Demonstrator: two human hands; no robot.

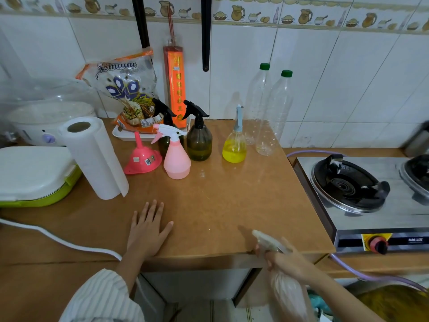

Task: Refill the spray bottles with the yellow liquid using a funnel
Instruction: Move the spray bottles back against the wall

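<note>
Two hands show: the right hand (282,257) grips a blurred pale spray bottle (287,291) by its neck, below the worktop (220,205) edge; the left hand (147,231) lies flat, fingers spread. Seemingly a bottle is being brought up. Next: unscrew it, set the pink funnel (142,159) in, and fetch yellow liquid (234,153).
</note>
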